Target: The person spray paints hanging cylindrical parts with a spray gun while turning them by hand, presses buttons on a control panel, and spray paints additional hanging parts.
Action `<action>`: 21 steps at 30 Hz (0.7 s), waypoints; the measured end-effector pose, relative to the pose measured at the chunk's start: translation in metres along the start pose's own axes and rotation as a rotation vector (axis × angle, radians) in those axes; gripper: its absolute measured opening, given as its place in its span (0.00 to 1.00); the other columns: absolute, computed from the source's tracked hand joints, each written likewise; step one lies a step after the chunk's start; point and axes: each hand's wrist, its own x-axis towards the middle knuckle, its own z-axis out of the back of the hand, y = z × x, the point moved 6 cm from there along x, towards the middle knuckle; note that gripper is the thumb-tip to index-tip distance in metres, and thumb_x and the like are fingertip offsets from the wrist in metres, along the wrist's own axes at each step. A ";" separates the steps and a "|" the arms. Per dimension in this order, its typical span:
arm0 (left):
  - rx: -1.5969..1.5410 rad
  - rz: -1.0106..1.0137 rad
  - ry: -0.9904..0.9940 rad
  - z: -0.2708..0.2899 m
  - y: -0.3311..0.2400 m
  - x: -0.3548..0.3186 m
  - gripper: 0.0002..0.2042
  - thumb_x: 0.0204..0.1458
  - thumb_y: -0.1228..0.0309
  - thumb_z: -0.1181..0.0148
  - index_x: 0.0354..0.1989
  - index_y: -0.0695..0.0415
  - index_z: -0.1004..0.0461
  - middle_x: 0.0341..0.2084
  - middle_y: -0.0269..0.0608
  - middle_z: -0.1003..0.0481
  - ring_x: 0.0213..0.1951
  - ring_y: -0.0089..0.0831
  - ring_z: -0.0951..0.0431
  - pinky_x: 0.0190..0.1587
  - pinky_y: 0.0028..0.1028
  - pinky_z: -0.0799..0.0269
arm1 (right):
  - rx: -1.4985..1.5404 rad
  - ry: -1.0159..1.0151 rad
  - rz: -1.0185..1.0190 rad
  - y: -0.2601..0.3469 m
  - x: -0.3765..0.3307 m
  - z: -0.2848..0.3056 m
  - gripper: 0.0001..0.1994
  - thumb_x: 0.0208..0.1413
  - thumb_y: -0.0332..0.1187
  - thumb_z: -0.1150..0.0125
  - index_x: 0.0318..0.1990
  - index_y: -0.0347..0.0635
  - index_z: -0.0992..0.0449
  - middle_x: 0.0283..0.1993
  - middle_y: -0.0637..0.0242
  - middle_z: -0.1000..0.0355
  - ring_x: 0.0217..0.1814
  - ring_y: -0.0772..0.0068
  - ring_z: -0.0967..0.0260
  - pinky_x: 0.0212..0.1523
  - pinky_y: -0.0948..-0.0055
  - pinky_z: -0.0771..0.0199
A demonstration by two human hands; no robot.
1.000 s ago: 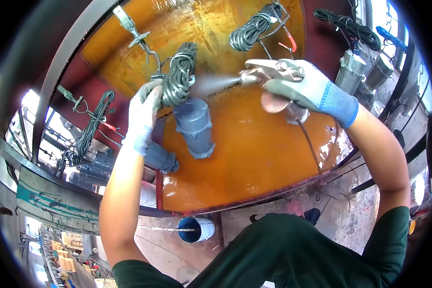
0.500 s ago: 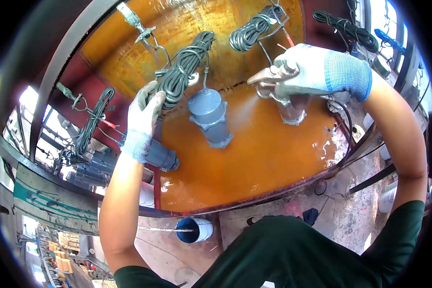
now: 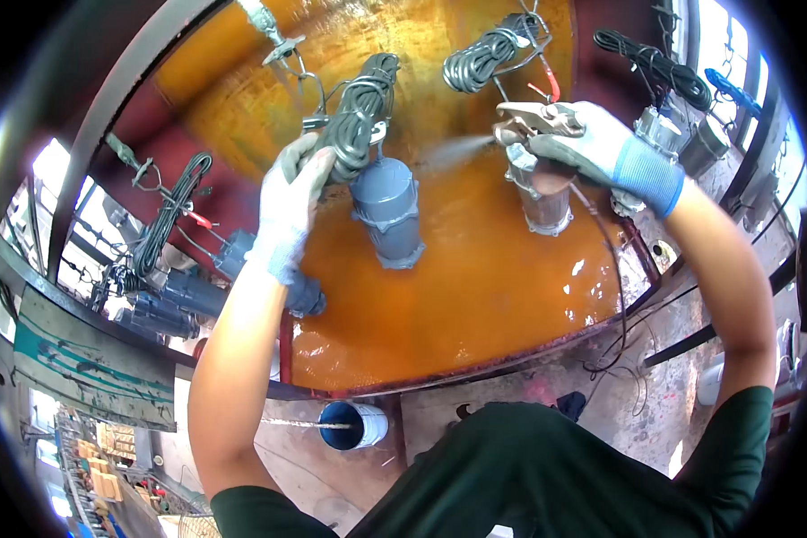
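My left hand [image 3: 291, 193], in a white and grey knit glove, is closed on a bundle of coiled dark cable [image 3: 366, 112]. Below that bundle hangs a grey-blue cylindrical motor-like unit [image 3: 388, 215] with bolted flanges. My gloved right hand [image 3: 592, 148] grips a metal spray gun [image 3: 536, 118], its nozzle facing left. A pale mist [image 3: 457, 152] leaves the nozzle toward the upper part of the grey-blue unit. Just below the gun hangs a bare metal cylinder [image 3: 544, 204]; the hand and gun partly hide it. Its own cable coil [image 3: 489, 58] hangs above.
An orange-wet basin [image 3: 439, 332] with a dark red rim lies beneath the units. More grey-blue cylinders [image 3: 193, 294] hang at left, bare metal ones [image 3: 704, 148] at right. A thin hose [image 3: 614, 260] trails from the gun. A blue-lined bucket [image 3: 354, 426] stands on the floor.
The spray gun has risen slightly, and its mist now streams left at a higher level. My left hand has shifted a little right with the cable bundle, and the grey-blue unit has turned slightly.
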 end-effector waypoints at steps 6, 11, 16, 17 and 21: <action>-0.215 0.015 0.089 -0.009 -0.011 -0.026 0.31 0.69 0.58 0.40 0.73 0.66 0.36 0.52 0.41 0.23 0.45 0.27 0.19 0.48 0.26 0.22 | 0.067 0.198 0.065 0.069 -0.043 -0.055 0.21 0.68 0.35 0.35 0.66 0.43 0.23 0.42 0.67 0.19 0.39 0.81 0.23 0.39 0.73 0.20; -0.330 -0.087 -0.158 0.041 0.056 -0.118 0.31 0.71 0.57 0.41 0.74 0.64 0.37 0.53 0.40 0.22 0.48 0.29 0.20 0.52 0.28 0.23 | 0.237 0.037 -0.207 0.116 -0.035 -0.049 0.21 0.68 0.33 0.34 0.65 0.36 0.24 0.46 0.63 0.17 0.45 0.81 0.21 0.49 0.76 0.19; -0.486 0.493 -0.429 0.062 0.345 -0.299 0.12 0.68 0.64 0.38 0.55 0.56 0.21 0.39 0.31 0.23 0.38 0.24 0.25 0.43 0.26 0.27 | -0.122 0.299 0.031 0.160 -0.004 -0.054 0.14 0.67 0.38 0.35 0.48 0.34 0.19 0.28 0.63 0.18 0.29 0.76 0.18 0.32 0.74 0.17; -0.481 0.635 -0.614 0.046 0.377 -0.345 0.08 0.66 0.60 0.36 0.43 0.50 0.20 0.30 0.29 0.24 0.29 0.24 0.26 0.31 0.26 0.31 | -0.101 0.264 0.017 0.163 0.005 -0.054 0.14 0.67 0.39 0.35 0.47 0.34 0.18 0.27 0.62 0.18 0.28 0.75 0.17 0.32 0.74 0.16; 0.141 0.841 -0.332 0.057 0.525 -0.573 0.11 0.64 0.63 0.38 0.36 0.58 0.21 0.27 0.38 0.23 0.30 0.28 0.25 0.33 0.32 0.30 | 0.018 0.092 -0.019 0.190 0.045 -0.058 0.16 0.69 0.41 0.38 0.45 0.33 0.18 0.27 0.62 0.18 0.28 0.73 0.16 0.33 0.72 0.15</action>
